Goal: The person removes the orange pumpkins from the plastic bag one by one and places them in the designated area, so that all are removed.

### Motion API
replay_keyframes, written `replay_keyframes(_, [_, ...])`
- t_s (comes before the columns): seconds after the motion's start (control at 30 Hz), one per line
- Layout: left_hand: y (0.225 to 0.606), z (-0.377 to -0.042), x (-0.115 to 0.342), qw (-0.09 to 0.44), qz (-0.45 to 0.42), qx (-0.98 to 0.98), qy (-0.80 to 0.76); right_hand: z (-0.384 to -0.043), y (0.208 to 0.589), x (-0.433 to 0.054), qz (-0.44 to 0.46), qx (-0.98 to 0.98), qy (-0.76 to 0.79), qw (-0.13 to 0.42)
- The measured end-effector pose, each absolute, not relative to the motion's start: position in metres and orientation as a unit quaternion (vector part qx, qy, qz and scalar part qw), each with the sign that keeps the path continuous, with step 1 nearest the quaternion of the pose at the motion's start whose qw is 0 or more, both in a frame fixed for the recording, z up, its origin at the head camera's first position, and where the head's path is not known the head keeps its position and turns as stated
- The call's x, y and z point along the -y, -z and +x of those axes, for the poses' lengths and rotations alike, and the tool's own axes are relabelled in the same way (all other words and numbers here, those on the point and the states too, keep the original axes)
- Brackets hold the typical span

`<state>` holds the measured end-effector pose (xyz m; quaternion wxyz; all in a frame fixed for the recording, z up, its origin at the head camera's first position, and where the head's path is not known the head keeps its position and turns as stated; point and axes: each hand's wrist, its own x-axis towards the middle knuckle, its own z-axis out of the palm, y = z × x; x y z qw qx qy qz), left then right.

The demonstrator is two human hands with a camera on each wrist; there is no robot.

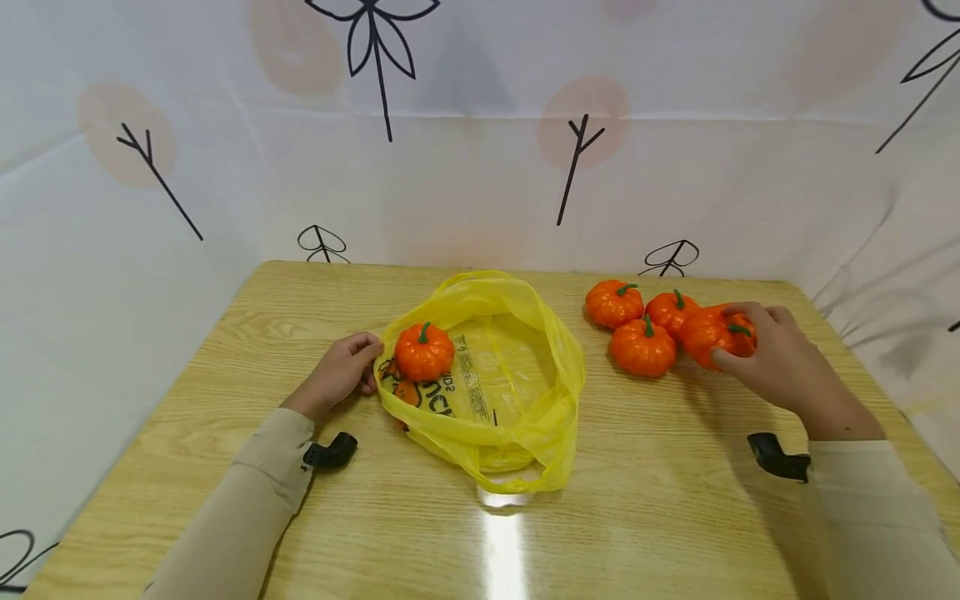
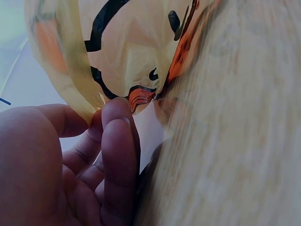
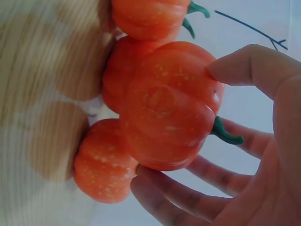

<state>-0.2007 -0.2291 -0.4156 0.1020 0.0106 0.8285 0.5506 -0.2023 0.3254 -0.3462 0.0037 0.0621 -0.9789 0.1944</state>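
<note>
A yellow plastic bag (image 1: 517, 433) lies with its mouth spread wide, and one orange toy pumpkin (image 1: 423, 354) with a green stem sits in its left part. My left hand (image 1: 341, 371) pinches the bag's left rim between thumb and fingers; the left wrist view shows the printed bag film (image 2: 136, 52) at the fingertips. On the right, my right hand (image 1: 780, 362) grips another orange pumpkin (image 3: 167, 108), thumb on one side and fingers on the other. That pumpkin is tilted, with its underside facing the right wrist camera. Part of it is hidden by the hand in the head view.
Several more pumpkins cluster just left of the right hand: one at the back (image 1: 611, 304), one in front (image 1: 641, 348) and one between (image 1: 667, 312). All stand on the wooden table (image 1: 420, 533). A patterned white cloth (image 1: 465, 192) hangs behind the table.
</note>
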Motion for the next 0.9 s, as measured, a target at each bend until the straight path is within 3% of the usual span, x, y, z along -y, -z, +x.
replay_keyframes(0.9, [0.4146, -0.2009, 0.2290, 0.107, 0.008, -0.827, -0.552, -0.2085, 0.3549, -0.3329, 0.057, 0.974, -0.216, -0.047])
